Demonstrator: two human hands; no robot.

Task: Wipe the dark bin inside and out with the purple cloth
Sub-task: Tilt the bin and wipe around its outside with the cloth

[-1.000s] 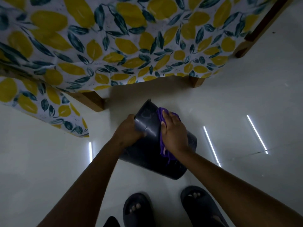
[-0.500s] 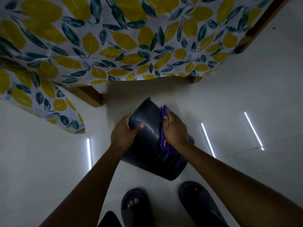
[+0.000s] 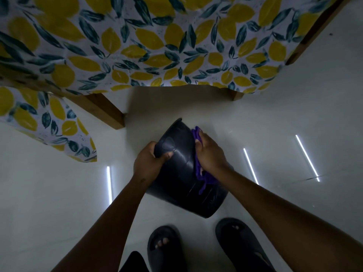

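The dark bin [image 3: 182,179] is tipped on its side above the pale floor, its outer wall facing me and its mouth turned away from view. My left hand [image 3: 150,160] grips the bin's upper left edge with the thumb pressed on the wall. My right hand [image 3: 209,154] presses the purple cloth [image 3: 202,174] against the right side of the bin's outer wall. Part of the cloth sticks out past the fingertips and a strand hangs below the palm. The inside of the bin is hidden.
A wooden table with a lemon-print tablecloth [image 3: 137,46] stands just beyond the bin; one leg [image 3: 106,110] is close on the left. My two feet in dark slippers [image 3: 165,250] stand right below the bin. The glossy floor [image 3: 294,118] reflects ceiling lights.
My right hand has slid the cloth from the middle of the bin's wall toward its right side. The bin has turned slightly in my left hand's grip.
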